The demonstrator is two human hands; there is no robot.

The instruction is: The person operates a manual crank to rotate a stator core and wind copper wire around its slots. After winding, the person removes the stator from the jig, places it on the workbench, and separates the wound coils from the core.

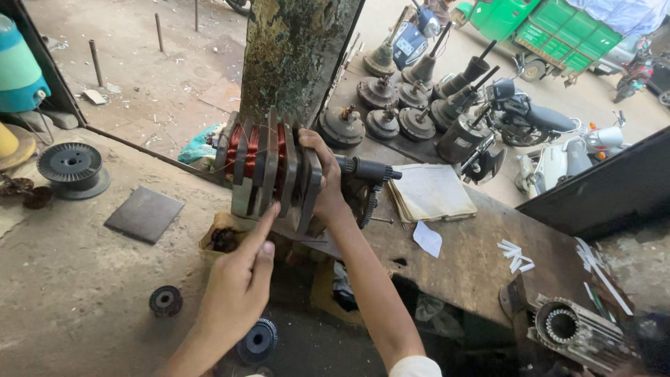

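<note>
Copper winding on the stepped former (269, 167) at the table (474, 258) edge. My right hand (324, 185) grips its end plate; left hand (241, 286), forefinger extended, touches a step. Best to keep turns seated evenly in each slot.

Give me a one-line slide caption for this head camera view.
Right hand grips a coil-winding former wound with copper wire on a worn workbench, while the left hand points a finger at it.
</note>
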